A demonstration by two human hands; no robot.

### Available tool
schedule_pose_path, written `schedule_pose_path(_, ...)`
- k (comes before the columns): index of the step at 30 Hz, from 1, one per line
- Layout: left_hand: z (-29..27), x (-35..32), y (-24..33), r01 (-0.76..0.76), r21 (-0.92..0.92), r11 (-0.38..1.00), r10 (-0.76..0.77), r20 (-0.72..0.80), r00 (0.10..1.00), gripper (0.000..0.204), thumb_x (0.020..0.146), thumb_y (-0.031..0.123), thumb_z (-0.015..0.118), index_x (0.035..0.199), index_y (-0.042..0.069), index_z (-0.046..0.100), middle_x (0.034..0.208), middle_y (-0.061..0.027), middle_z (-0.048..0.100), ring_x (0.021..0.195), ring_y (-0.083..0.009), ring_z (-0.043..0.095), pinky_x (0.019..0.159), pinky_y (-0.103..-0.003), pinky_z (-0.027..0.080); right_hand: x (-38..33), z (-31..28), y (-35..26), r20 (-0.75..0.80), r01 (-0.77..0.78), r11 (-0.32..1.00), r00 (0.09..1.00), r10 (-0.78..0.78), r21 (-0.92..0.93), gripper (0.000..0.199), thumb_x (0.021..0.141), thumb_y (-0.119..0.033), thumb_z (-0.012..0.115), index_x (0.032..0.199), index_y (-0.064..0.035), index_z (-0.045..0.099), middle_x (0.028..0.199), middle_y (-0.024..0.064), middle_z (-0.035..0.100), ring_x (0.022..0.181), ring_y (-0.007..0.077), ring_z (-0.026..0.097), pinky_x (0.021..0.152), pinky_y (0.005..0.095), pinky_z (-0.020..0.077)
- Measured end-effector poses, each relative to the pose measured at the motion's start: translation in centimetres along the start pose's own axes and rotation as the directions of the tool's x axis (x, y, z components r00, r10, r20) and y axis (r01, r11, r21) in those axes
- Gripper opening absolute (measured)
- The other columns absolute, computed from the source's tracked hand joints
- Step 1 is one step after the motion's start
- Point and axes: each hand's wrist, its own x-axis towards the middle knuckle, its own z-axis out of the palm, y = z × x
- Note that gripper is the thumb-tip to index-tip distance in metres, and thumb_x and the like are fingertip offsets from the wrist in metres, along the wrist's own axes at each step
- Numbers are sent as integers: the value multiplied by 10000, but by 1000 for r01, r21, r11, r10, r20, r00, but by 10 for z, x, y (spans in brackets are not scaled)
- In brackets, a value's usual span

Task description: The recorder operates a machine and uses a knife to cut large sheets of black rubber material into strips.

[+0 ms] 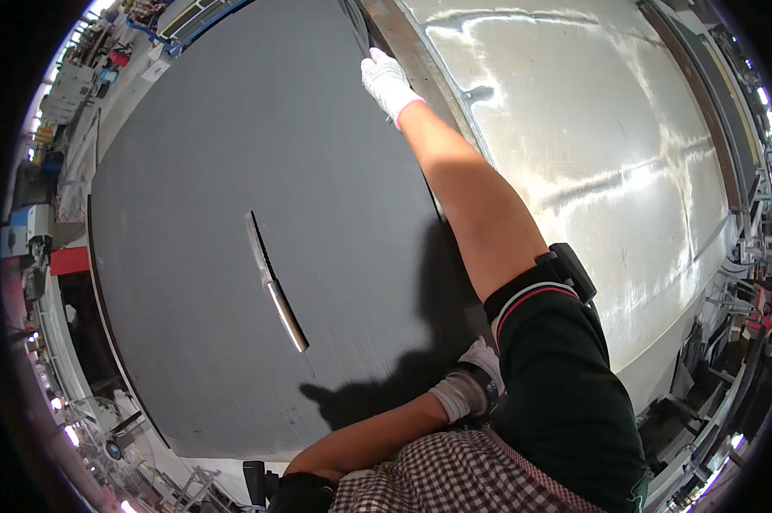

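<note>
A large dark grey sheet [189, 171] spreads flat in front of me. At its far right edge my right hand [387, 83], in a white glove, is closed on the sheet's edge, where the material bunches into folds. My left hand [481, 368], also gloved and with a dark band around it, is low by the sheet's near right edge. My right sleeve partly hides it, and its fingers do not show clearly. On the sheet lies a knife [276, 286] with a shiny metal handle and a jagged-edged blade, apart from both hands.
Right of the sheet, beyond a brown strip [420, 51], is a pale, stained metal-looking surface [591, 128]. A fan [104, 440] stands at the lower left. A blue-framed cart [189, 26] is at the far left, and racks [736, 299] line the right.
</note>
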Motion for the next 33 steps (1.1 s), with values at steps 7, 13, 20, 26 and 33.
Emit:
schedule_pose_path(7, 51, 2, 27, 26, -8, 1000, -26, -68, 997, 366, 882, 425, 598, 1092, 155, 727, 1114, -94, 691, 1128, -273, 606, 1047, -453, 344, -50, -20, -17, 30, -128, 991, 991, 129, -31, 626, 942, -417, 445, 1413, -4, 432, 1421, 224, 477, 1312, 387, 452, 1087, 426, 371)
schedule_pose_path(13, 180, 36, 23, 200, 755, 624, 177, -386, 905, 332, 898, 391, 575, 1113, 178, 713, 1144, -74, 679, 1122, -250, 603, 1035, -421, 358, -144, -27, -52, -100, 311, 874, 923, -371, -374, 526, 887, -350, 545, 1285, -19, 456, 1303, 207, 493, 1241, 359, 467, 999, 483, 411)
schedule_pose_path(20, 68, -34, 78, 15, 293, 956, -37, 72, 997, 338, 929, 384, 478, 888, 175, 740, 951, -41, 710, 984, -211, 625, 899, -366, 389, -233, -132, 9, 0, 76, 859, 996, -88, -505, 482, 794, -275, 641, 1124, 27, 462, 1026, 249, 635, 975, 392, 629, 854, 468, 502)
schedule_pose_path(26, 83, -34, 67, -59, 450, 891, 212, -296, 931, 247, 824, 383, 553, 751, 192, 693, 790, -16, 649, 922, -234, 588, 1023, -417, 384, -325, -178, -1, 64, 28, 831, 998, 9, -555, 620, 782, -340, 649, 1241, 43, 483, 1089, 295, 631, 1051, 454, 597, 957, 483, 459)
schedule_pose_path(33, 105, -46, 56, -332, 211, 920, 370, -748, 551, 309, 699, 282, 733, 947, 151, 605, 951, -35, 581, 1052, -286, 523, 1079, -453, 367, -476, -216, 69, 214, -24, 931, 971, 108, -363, 570, 794, -362, 767, 1218, -29, 582, 982, 199, 681, 901, 295, 686, 772, 364, 525)
